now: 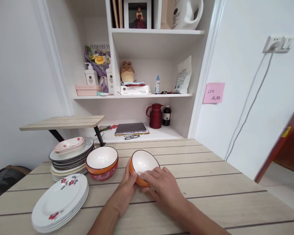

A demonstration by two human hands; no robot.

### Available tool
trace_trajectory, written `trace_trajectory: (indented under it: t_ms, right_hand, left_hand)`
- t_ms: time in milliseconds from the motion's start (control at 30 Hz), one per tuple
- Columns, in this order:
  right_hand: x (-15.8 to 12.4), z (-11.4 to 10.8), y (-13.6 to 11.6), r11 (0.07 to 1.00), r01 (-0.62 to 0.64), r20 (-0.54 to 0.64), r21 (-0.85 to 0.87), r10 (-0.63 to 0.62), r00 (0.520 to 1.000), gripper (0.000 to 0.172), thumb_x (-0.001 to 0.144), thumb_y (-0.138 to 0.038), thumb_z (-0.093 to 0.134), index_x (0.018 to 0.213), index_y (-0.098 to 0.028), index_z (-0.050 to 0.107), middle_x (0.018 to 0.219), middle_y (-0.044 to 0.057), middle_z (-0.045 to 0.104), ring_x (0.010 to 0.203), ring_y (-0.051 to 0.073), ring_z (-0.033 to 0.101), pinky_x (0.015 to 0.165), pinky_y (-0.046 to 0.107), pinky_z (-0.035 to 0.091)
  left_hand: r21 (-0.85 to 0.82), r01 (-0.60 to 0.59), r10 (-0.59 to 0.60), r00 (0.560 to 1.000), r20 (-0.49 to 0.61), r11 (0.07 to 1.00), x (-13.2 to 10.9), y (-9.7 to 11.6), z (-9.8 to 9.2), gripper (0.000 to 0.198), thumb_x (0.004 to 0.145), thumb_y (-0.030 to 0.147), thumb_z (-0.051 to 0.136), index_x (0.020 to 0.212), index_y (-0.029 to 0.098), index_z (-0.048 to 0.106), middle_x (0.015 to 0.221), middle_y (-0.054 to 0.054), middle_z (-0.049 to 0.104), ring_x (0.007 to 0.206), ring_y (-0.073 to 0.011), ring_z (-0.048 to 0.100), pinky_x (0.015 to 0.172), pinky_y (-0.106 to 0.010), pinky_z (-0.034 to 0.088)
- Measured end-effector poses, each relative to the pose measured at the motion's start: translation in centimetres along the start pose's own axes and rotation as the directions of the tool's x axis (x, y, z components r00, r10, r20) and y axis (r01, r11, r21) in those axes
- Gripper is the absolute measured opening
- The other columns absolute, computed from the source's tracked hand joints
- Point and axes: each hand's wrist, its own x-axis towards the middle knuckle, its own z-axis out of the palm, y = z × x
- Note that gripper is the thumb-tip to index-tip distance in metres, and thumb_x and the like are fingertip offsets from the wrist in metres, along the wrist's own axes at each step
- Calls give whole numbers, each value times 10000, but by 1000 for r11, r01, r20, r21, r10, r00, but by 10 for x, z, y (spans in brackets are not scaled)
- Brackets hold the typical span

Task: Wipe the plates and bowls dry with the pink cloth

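Note:
An orange bowl (145, 162) with a white inside and a dark rim is held tilted toward me, just above or on the table. My left hand (128, 184) grips its left side, thumb near the rim. My right hand (161, 182) closes over the near right rim, with fingertips reaching inside; whether they hold anything small there I cannot tell. To the left stands another orange bowl (102, 158), nested in a red patterned bowl (104, 175). Nearer me is a stack of white plates with red flowers (61, 200).
Behind the flowered plates rises a taller stack of plates (71, 158), topped by pink-dotted oval dishes (69, 144). A small raised wooden shelf (63, 122) overhangs that corner. At the back, the white shelving (152, 96) holds a laptop (131, 127), glasses (132, 137) and a red jug (155, 116).

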Motion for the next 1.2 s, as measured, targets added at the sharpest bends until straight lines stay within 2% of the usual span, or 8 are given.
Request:
trace_trajectory:
  t_ms: [133,400,500,600,667,800,933,1200]
  right_hand:
    - [-1,7,-7,999,-29,-29,-20,29,999,302,900,-331,634,1192,-337,556,1064,-14,727,903,216,582,722,335,310]
    - [-1,1,-5,997,61,82,-39,-58,995,249,872,-281,636,1115,-323,610,1064,-38,725,876,200,585,710,311,382]
    - [0,-11,10,992,123,128,6,-123,984,293,844,-216,656,1106,-346,637,1187,-37,705,1028,209,587,845,346,385]
    - [-1,-20,23,982,185,147,24,-187,971,429,792,-126,674,1124,-394,640,1287,-54,664,1251,250,491,1058,487,225]
    - [-2,-22,26,981,194,138,21,-195,971,478,784,-73,646,1128,-404,635,1283,-67,668,1267,251,479,1083,523,148]
    - [-2,-17,14,985,169,92,35,-172,981,367,871,-130,589,1142,-374,631,1225,-42,701,1043,203,582,869,383,312]
    - [-3,-8,0,985,171,37,28,-172,984,321,923,-181,549,1179,-367,599,1151,-27,723,939,195,576,733,353,292]
    - [-4,4,-9,968,-172,-30,181,180,983,219,899,-313,620,1115,-282,596,972,17,719,881,226,590,749,330,361]
  left_hand:
    - [47,22,-19,998,-56,999,-5,0,8,846,905,391,625,1548,374,76,1466,-88,509,1329,-247,488,1156,-431,280]
    - [72,0,7,995,-99,997,-5,1,8,751,885,312,647,1526,342,257,1411,-70,568,1307,-277,504,1122,-431,333]
    - [86,-17,25,996,-89,996,-5,4,4,698,875,310,652,1500,308,341,1403,-70,574,1298,-292,505,1110,-430,344]
    - [89,25,-20,998,-54,996,-5,8,1,676,861,308,664,1480,286,390,1365,-77,603,1254,-305,541,1100,-441,349]
    - [71,62,-59,998,-36,996,-4,9,-3,654,875,315,645,1479,278,396,1346,-78,619,1245,-300,549,1105,-444,341]
    - [-58,99,-102,993,-62,993,-1,9,-11,608,931,483,527,1456,189,442,1334,-117,627,1271,-298,532,1124,-432,327]
    - [-127,52,-65,993,-99,990,1,6,-12,718,898,625,480,1514,294,316,1444,-84,538,1331,-280,481,1138,-428,314]
    - [10,-47,48,999,-17,999,-2,2,1,911,840,504,655,1536,419,73,1603,-40,296,1418,-239,363,1176,-395,256]
